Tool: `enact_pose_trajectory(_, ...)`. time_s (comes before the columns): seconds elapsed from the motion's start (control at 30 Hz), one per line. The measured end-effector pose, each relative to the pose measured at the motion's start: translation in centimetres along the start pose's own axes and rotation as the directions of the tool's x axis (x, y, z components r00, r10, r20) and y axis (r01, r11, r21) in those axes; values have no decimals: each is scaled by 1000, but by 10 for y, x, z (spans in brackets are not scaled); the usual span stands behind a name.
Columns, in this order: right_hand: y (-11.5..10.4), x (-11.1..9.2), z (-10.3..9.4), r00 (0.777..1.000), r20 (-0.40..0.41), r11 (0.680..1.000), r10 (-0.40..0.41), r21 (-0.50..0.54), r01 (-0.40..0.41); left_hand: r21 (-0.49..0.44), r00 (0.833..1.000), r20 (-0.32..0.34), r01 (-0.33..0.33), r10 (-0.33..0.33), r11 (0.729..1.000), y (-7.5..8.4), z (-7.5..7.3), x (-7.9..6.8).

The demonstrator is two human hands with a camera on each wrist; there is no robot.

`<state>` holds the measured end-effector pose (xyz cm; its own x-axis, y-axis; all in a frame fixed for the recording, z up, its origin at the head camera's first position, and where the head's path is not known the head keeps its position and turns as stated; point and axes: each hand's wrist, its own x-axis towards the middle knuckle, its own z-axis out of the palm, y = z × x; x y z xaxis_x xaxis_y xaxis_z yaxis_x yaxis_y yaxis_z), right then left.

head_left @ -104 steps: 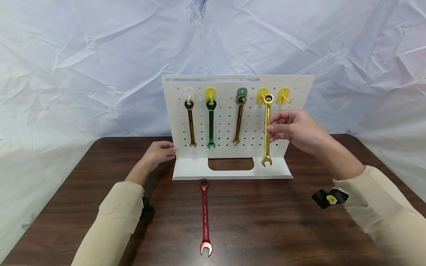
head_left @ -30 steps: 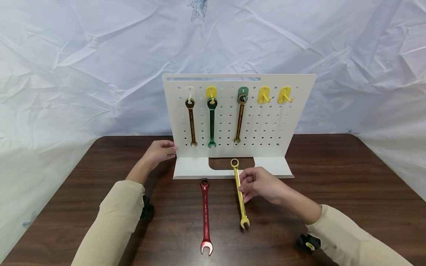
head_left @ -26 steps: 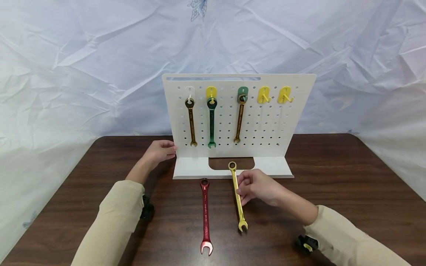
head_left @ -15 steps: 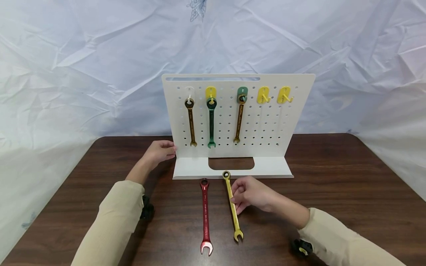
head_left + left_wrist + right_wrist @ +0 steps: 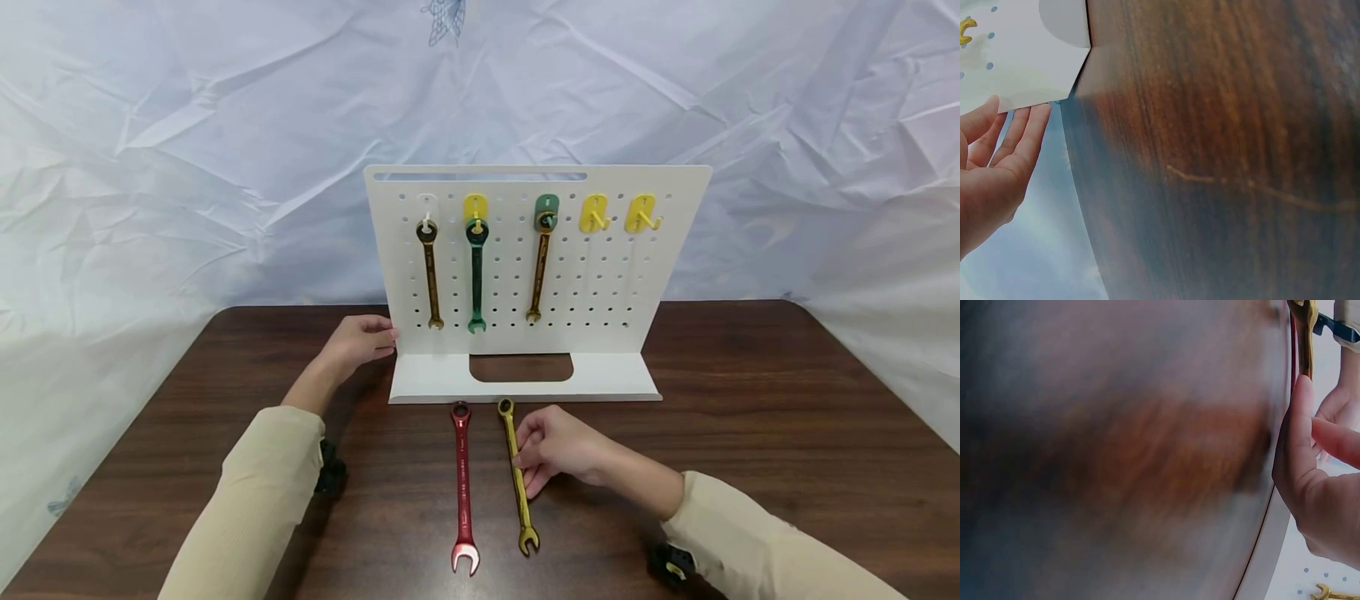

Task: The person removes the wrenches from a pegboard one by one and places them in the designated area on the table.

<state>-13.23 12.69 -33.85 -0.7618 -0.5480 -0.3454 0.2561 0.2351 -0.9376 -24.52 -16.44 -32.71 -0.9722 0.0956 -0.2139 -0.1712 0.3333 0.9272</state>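
Head view: the right hand (image 5: 558,446) pinches the yellow wrench (image 5: 522,510), which lies on the table (image 5: 757,383) beside the red wrench (image 5: 462,483), in front of the pegboard (image 5: 626,292). The left hand (image 5: 352,346) touches the pegboard's edge with fairly straight fingers. The work looks partway through: two wrenches are off the pegboard, three more wrenches (image 5: 477,279) hang there, and the two rightmost yellow hooks (image 5: 595,214) hold nothing.

- Gold combination wrench (image 5: 1305,347): cut off by the right wrist view's top edge.
- Red combination wrench (image 5: 462,483): lettering too small to read.
- Desk (image 5: 1116,456): blurred in the right wrist view.
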Motion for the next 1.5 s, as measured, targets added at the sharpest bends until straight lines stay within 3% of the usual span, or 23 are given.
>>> enact_pose_trajectory(0.87, -6, 7, 3, 996, -78, 997, 35, -69, -41, 11, 1000, 4, 0, 0, 1000, 4, -2, 1)
enact_pose_trajectory(1.5, -11, 12, -24, 998, -45, 989, -46, -146, 39, 11, 1000, -1, 12, -12, 1000, 1, 0, 0)
